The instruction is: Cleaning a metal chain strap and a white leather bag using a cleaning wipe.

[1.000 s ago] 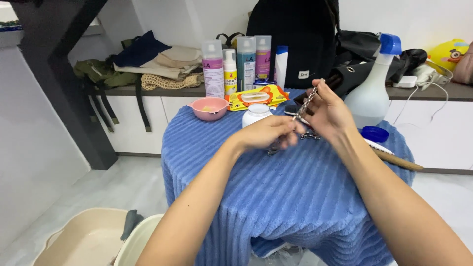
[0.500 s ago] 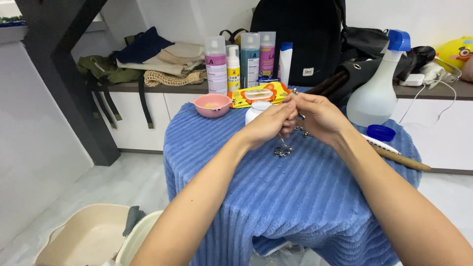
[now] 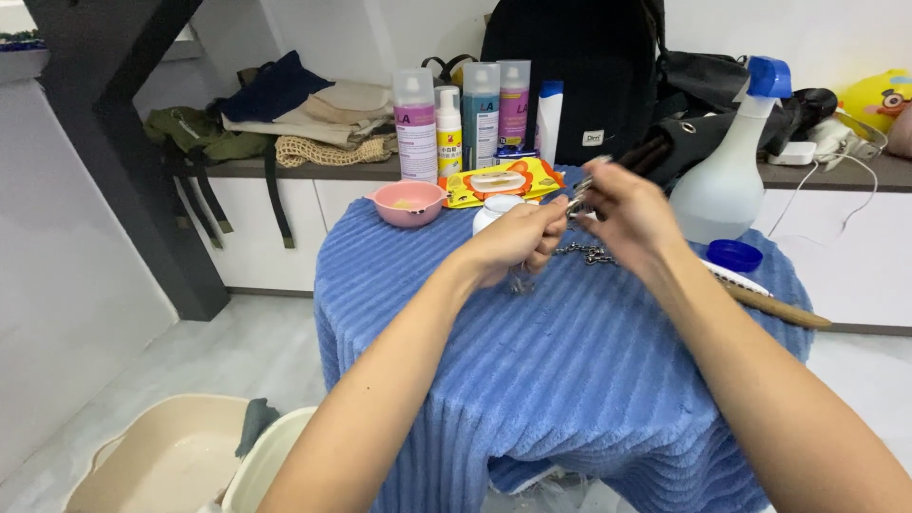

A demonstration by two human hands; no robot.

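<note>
1. the left hand [image 3: 518, 242] is curled over the far middle of the blue ribbed cloth [image 3: 532, 380] that covers the table, fingers pinched around one end of a metal chain [image 3: 581, 253].
2. the right hand [image 3: 632, 214] is raised just right of the left one, thumb and fingers clenched on the chain's upper end, which pokes out toward the far left of the fist.
3. between the two hands the chain sags down, and its middle lies on the cloth just below the right hand.
4. a small white jar [image 3: 496, 213] stands just beyond the left hand; whether it touches the knuckles cannot be told.
5. farther left sits a pink bowl [image 3: 408, 202], and behind the jar a flat yellow packet [image 3: 499, 181].
6. a row of spray bottles [image 3: 475, 119] stands at the far edge.
7. at the right, a white trigger sprayer [image 3: 727, 185] with a blue head stands beside a blue lid [image 3: 733, 255] and a wooden-handled brush [image 3: 765, 299].
8. a beige basin [image 3: 161, 465] sits on the floor, near left.
</note>
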